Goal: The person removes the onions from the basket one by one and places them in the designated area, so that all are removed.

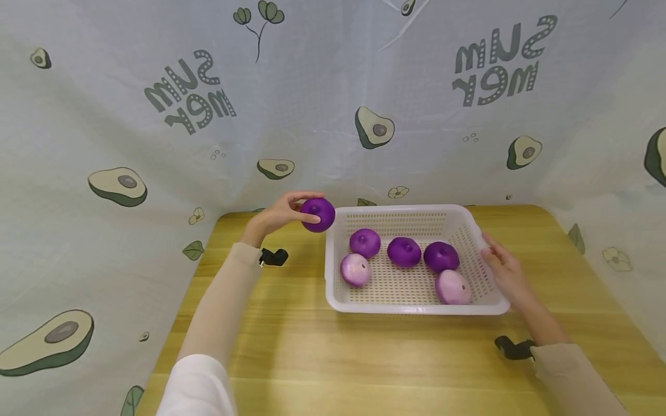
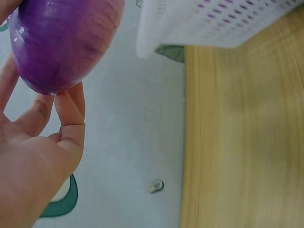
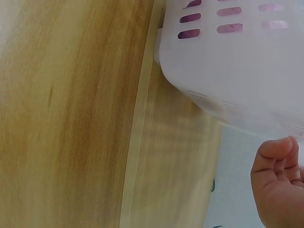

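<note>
My left hand (image 1: 278, 215) holds a dark purple onion (image 1: 320, 215) between thumb and fingers, just outside the back left corner of a white plastic basket (image 1: 416, 309). In the left wrist view the fingertips sit against the glossy onion (image 2: 61, 42), higher than the table. On the basket's right side my right hand (image 1: 507, 277) pinches the rim; thumb and fingertips show there in the right wrist view. Several onions lie inside: purple ones such as the middle onion (image 1: 404, 252), and paler ones at left (image 1: 356, 270) and right (image 1: 453, 287).
The basket stands on a wooden table (image 1: 291, 346), toward its back edge. Behind and beside the table hangs a pale curtain (image 1: 312, 115) printed with avocados and lettering. A black wrist-camera mount (image 1: 274, 257) sits at the left wrist, another mount (image 1: 514, 348) at the right.
</note>
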Demonstrator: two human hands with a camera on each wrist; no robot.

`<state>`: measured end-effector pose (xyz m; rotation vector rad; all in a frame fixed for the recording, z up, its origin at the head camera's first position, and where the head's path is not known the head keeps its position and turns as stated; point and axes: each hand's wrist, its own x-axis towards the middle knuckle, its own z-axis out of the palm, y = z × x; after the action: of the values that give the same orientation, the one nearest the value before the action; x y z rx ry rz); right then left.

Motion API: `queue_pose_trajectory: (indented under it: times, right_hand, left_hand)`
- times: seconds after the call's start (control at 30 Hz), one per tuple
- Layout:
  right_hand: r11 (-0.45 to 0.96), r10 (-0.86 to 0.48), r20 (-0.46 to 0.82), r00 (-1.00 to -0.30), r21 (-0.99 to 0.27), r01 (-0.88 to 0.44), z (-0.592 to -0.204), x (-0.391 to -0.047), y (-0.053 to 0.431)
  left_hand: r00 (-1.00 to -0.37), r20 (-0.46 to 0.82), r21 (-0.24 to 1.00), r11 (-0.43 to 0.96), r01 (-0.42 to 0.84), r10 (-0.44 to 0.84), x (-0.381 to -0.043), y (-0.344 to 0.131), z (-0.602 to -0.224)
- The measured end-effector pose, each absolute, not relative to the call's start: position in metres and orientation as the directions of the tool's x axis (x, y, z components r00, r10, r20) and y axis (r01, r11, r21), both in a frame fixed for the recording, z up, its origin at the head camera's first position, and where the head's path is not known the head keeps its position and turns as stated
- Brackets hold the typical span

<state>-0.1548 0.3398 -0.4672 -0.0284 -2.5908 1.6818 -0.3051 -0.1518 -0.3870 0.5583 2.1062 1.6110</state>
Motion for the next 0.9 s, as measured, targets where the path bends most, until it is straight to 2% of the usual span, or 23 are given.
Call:
queue_pose_trajectory:
  times: [0.4,0.9]
  right_hand:
    - [0.440,0.049,0.025,-0.998,-0.898,-0.001,-0.465,-0.153,0.341]
    - [0.409,0.052,-0.005,-0.999,-0.912,0.026,-0.466,-0.152,0.340]
  left_hand:
    - [-0.877,-0.135,0.953,0.302,0.011,0.461,-0.303,-0.189,-0.401]
    - [-0.912,-0.203,0.928,0.366,-0.064,0.356,-0.294,-0.233,-0.442]
